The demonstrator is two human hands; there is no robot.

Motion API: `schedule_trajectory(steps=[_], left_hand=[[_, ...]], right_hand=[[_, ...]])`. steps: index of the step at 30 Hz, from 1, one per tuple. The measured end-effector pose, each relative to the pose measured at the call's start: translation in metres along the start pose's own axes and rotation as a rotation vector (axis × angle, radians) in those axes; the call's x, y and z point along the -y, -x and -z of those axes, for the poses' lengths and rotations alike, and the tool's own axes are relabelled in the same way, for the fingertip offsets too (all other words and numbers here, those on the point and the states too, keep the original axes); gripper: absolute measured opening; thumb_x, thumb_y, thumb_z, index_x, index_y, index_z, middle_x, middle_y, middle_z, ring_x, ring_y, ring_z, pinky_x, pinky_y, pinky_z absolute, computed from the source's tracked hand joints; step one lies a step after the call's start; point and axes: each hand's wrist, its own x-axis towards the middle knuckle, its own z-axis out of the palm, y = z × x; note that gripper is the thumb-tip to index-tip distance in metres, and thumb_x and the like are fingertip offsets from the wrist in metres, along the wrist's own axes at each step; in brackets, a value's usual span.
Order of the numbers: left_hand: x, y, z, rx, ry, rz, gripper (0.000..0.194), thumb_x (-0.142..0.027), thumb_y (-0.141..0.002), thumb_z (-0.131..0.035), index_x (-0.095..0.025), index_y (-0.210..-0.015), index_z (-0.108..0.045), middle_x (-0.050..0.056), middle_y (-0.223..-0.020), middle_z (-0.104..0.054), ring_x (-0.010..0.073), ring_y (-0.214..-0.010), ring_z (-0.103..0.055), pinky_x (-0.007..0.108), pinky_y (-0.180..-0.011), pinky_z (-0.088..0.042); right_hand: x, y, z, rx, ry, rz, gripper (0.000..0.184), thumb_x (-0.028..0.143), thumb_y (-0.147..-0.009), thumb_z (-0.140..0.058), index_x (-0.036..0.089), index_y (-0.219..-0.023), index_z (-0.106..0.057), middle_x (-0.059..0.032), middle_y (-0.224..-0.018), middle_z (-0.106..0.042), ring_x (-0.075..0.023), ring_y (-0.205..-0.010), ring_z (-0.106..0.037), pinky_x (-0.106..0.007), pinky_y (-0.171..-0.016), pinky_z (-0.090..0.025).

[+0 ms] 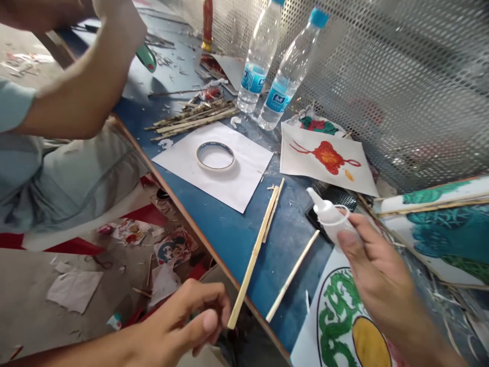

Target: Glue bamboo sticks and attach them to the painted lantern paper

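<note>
My right hand (376, 267) is closed around a small white glue bottle (329, 216) whose nozzle points up and left. My left hand (187, 318) sits at the table's near edge with fingers curled in a pinch, right beside the lower end of a long bamboo stick (254, 257) that lies on the blue table (229, 232); I cannot tell whether the fingers touch it. A shorter thin stick (292, 276) lies beside it. A sheet painted with green shapes and a yellow disc (344, 321) lies under my right hand.
A tape ring (215, 155) rests on white paper (244, 178). Two water bottles (267, 66) stand by a perforated metal screen (401, 76). A red knot painting (328, 158), a bundle of bamboo strips (194, 120) and a green-painted kite (439, 224) lie around. Another person's arm (87, 76) reaches over the far left.
</note>
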Motion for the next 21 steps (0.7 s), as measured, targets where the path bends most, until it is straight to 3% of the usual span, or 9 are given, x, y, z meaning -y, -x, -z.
schedule_trajectory(steps=[2, 4, 8, 12, 18, 21], left_hand=[[-0.011, -0.001, -0.008, 0.113, 0.171, 0.211, 0.068, -0.078, -0.098, -0.040, -0.015, -0.089, -0.062, 0.003, -0.078, -0.056, 0.0136, -0.069, -0.053, 0.021, -0.064, -0.044], [-0.018, -0.005, -0.015, 0.129, 0.255, 0.260, 0.070, -0.082, -0.094, -0.045, -0.014, -0.084, -0.058, 0.002, -0.074, -0.052, 0.0128, -0.065, -0.049, 0.020, -0.058, -0.041], [-0.020, -0.007, -0.024, 0.066, 0.288, 0.243, 0.062, -0.071, -0.102, -0.047, -0.016, -0.074, -0.050, -0.002, -0.063, -0.047, 0.0071, -0.054, -0.039, 0.017, -0.050, -0.030], [-0.022, 0.000, -0.025, -0.020, 0.263, 0.223, 0.064, -0.076, -0.100, -0.044, -0.017, -0.075, -0.050, -0.002, -0.063, -0.047, 0.0079, -0.054, -0.040, 0.016, -0.049, -0.034], [-0.036, 0.003, -0.030, -0.149, 0.238, 0.134, 0.072, -0.090, -0.088, -0.047, -0.019, -0.075, -0.048, -0.002, -0.059, -0.044, 0.0083, -0.050, -0.036, 0.017, -0.045, -0.036], [-0.043, 0.003, -0.033, -0.138, 0.251, 0.062, 0.070, -0.088, -0.089, -0.049, -0.019, -0.077, -0.047, -0.004, -0.059, -0.043, 0.0068, -0.047, -0.037, 0.017, -0.046, -0.036]], right_hand=[[0.003, -0.012, -0.011, -0.006, -0.154, -0.051, 0.043, 0.054, -0.099, -0.062, 0.028, -0.134, -0.061, -0.0050, -0.124, -0.070, -0.0220, -0.114, -0.067, -0.035, -0.101, -0.052], [0.008, -0.024, -0.022, -0.016, -0.250, -0.054, 0.045, 0.055, -0.096, -0.067, 0.024, -0.128, -0.061, -0.0057, -0.115, -0.072, -0.0215, -0.106, -0.068, -0.034, -0.093, -0.054], [0.023, -0.036, -0.039, -0.037, -0.137, 0.000, 0.039, 0.053, -0.093, -0.068, 0.022, -0.115, -0.058, -0.0065, -0.105, -0.072, -0.0231, -0.092, -0.069, -0.039, -0.088, -0.055], [0.031, -0.034, -0.047, -0.020, 0.008, 0.003, 0.036, 0.051, -0.089, -0.067, 0.021, -0.107, -0.063, -0.0079, -0.096, -0.072, -0.0269, -0.084, -0.068, -0.044, -0.083, -0.055], [0.026, -0.032, -0.056, 0.030, -0.134, -0.014, 0.032, 0.048, -0.085, -0.071, 0.023, -0.101, -0.059, -0.0083, -0.091, -0.074, -0.0273, -0.079, -0.072, -0.041, -0.073, -0.060], [0.019, -0.030, -0.055, 0.016, -0.206, -0.004, 0.044, 0.044, -0.083, -0.071, 0.017, -0.116, -0.059, -0.0114, -0.104, -0.070, -0.0227, -0.083, -0.069, -0.034, -0.074, -0.060]])
